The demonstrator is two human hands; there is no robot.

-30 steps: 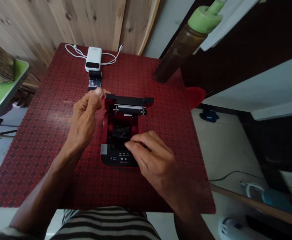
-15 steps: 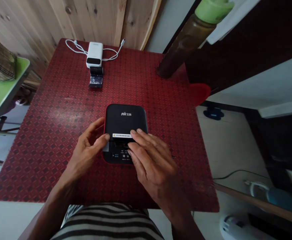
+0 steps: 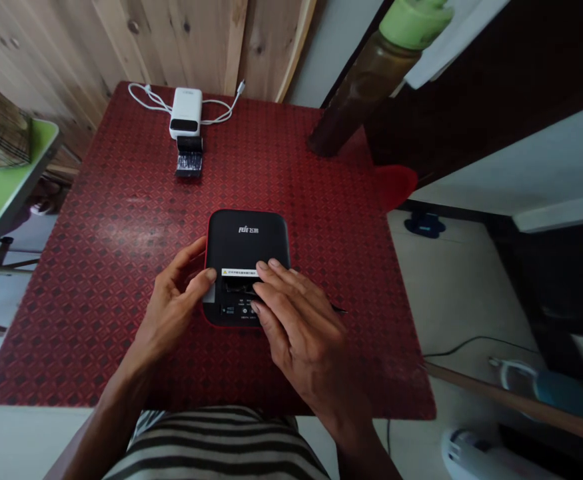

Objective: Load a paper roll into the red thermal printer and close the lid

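A flat black box point(image 3: 247, 247) with rounded corners, a red edge and pale lettering lies on the table in front of me. Below a white warning label point(image 3: 238, 272) a dark slot is uncovered, with small printed marks under it. My left hand point(image 3: 178, 293) grips the left edge of the box, thumb on top and fingers along its side. Over the right part of the slot, my right hand point(image 3: 301, 313) has its fingers drawn together; what they pinch is hidden. A thin dark tip point(image 3: 340, 309) sticks out to the right behind this hand.
At the back of the red patterned table point(image 3: 106, 267) are a white power bank point(image 3: 186, 110), a white cable point(image 3: 221, 120) and a small black roll of film point(image 3: 190, 157). A tall brown bottle point(image 3: 366, 87) with a green lid stands back right. A red stool point(image 3: 396, 187) is beyond.
My right hand has shifted slightly at the slot, and more of the slot and the thin dark tip now shows. My left hand keeps its hold.
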